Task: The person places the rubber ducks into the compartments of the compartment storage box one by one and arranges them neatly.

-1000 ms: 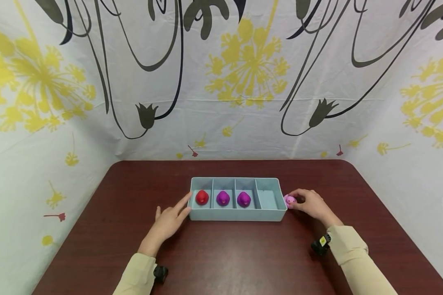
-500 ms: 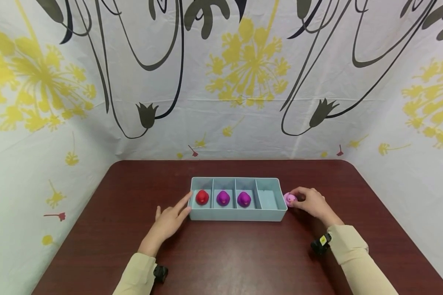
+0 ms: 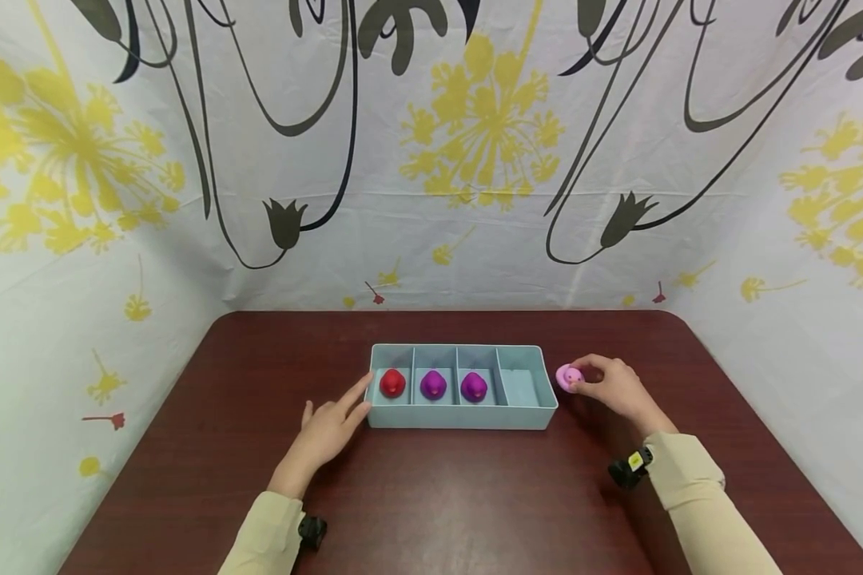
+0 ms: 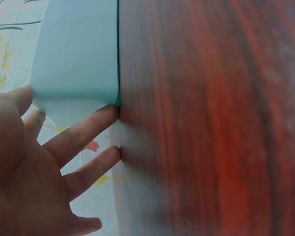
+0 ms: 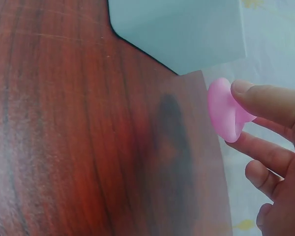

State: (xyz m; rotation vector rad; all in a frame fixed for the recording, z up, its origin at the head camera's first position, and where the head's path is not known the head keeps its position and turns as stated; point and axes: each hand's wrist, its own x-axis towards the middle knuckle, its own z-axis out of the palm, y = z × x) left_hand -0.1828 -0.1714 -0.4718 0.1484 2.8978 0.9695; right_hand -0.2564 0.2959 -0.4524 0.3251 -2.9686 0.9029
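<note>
A light blue box (image 3: 460,418) with a row of compartments sits on the table. Inside are a red toy duck (image 3: 392,384) in the leftmost compartment and two purple ones, the nearer-left purple duck (image 3: 433,386) and another purple duck (image 3: 474,388). The rightmost compartment holds nothing. My left hand (image 3: 328,430) touches the box's left end with fingers extended; the left wrist view shows its fingertips on the box wall (image 4: 76,54). Beyond the right end, thumb and fingers of my right hand (image 3: 618,391) pinch a pink toy duck (image 3: 570,378), raised off the table in the right wrist view.
The dark reddish-brown table (image 3: 439,503) has rounded far corners. A white patterned cloth (image 3: 489,263) hangs around its back and sides. A small dark camera is strapped at each wrist, below beige sleeves (image 3: 690,471).
My right hand has risen slightly and shifted a little away from the box's right end, tilting the pink toy duck with it. My left hand and the box have stayed in place.
</note>
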